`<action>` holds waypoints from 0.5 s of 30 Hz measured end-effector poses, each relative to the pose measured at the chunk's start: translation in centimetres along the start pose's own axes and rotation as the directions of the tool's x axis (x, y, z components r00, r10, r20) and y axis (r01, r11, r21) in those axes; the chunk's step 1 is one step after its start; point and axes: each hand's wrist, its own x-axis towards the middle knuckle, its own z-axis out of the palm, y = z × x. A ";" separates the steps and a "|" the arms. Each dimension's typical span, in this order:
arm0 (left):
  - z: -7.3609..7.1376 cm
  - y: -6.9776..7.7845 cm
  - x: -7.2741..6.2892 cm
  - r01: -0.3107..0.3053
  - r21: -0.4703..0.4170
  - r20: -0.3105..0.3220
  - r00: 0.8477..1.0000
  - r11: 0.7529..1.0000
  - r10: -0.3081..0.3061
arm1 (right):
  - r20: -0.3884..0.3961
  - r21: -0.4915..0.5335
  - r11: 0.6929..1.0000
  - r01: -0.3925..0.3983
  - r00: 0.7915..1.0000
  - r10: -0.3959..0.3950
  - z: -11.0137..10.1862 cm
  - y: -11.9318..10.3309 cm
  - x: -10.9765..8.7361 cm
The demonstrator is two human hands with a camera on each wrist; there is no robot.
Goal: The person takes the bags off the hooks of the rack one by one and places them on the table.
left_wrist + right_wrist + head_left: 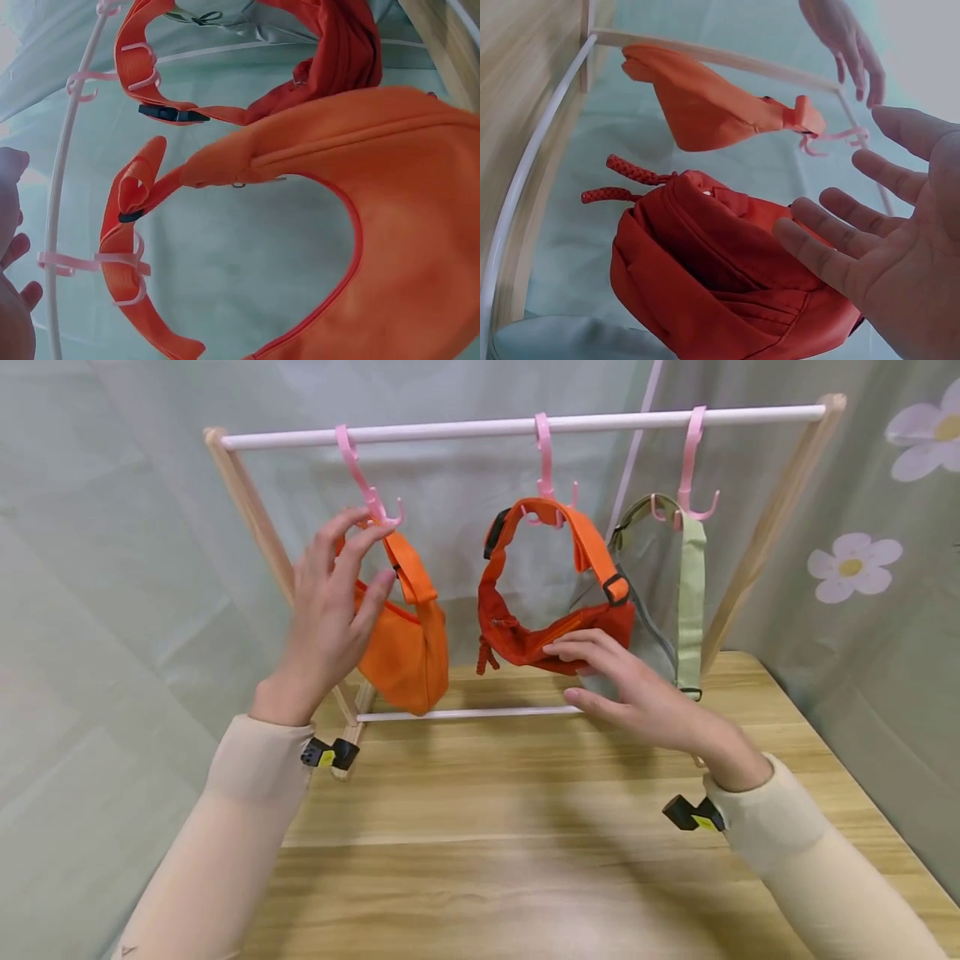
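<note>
An orange shoulder bag point(401, 652) hangs by its strap from a pink hook point(360, 477) on the left of the rail. My left hand point(326, 585) is raised beside that hook with loosely bent fingers; in the left wrist view the hand point(11, 322) stands apart from hook and strap, holding nothing. At the middle hangs a red bag point(517, 639) with an orange strap and braided pull cords, from another pink hook point(544, 456). Before its lower right side is my right hand point(637, 693), fingers extended and spread. Whether a fingertip touches the red cloth, I cannot tell.
A wooden-sided rack with a white top rail point(450, 432) stands on the wood-grain table point(480, 860). On the right, a pale green bag point(690, 602) hangs from a third pink hook point(690, 460), partly behind my right hand. Light curtains with flower prints point(855, 568) surround it.
</note>
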 end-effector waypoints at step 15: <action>-0.1 -2.0 2.6 -0.022 0.100 0.033 0.999 0.995 0.019 | 0.038 0.037 0.999 -0.029 0.999 0.028 -0.4 -0.3 1.0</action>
